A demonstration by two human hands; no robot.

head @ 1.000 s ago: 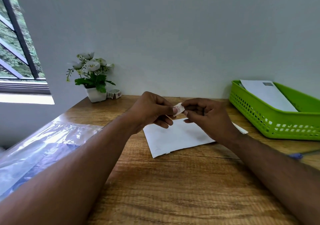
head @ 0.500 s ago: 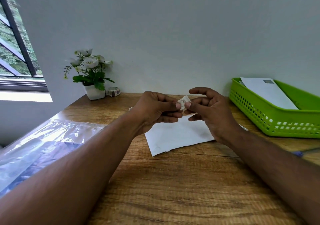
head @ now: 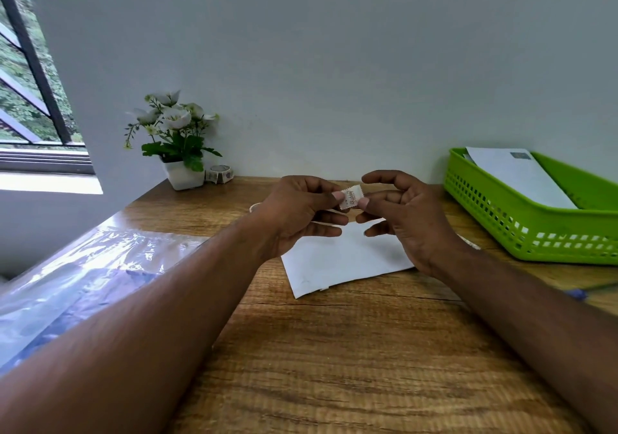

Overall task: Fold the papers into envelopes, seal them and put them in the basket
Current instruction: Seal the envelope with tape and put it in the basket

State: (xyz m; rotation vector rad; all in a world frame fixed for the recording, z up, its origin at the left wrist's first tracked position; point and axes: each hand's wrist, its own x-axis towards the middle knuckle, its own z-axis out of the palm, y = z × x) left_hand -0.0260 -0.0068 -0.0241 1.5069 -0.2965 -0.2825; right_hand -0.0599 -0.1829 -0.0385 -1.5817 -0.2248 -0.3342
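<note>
So from my end I'm looking at a wooden desk (head: 334,366) with heavy grain, shoved up against a plain pale wall (head: 334,49), with a window (head: 23,82) off to the left showing dark bars and greenery outside. Both hands are up above the desk, sharing one tiny sticker (head: 350,197): white, zigzag edges, some printed script I can't read. The left hand (head: 294,213) pinches it at one end between thumb and finger, and the right hand (head: 401,213) pinches the other end, its remaining fingers loosely spread. Right underneath lies the folded white envelope (head: 334,263), flat on the wood, partly hidden by the hands. The green plastic basket (head: 535,233) with perforated walls sits far right, already holding another white envelope (head: 515,176) leaning inside. Back left there's a small white pot of white flowers (head: 177,139) with a sticker roll (head: 219,173) just beside it, and crinkly clear plastic wrap (head: 83,273) covers the left edge.
</note>
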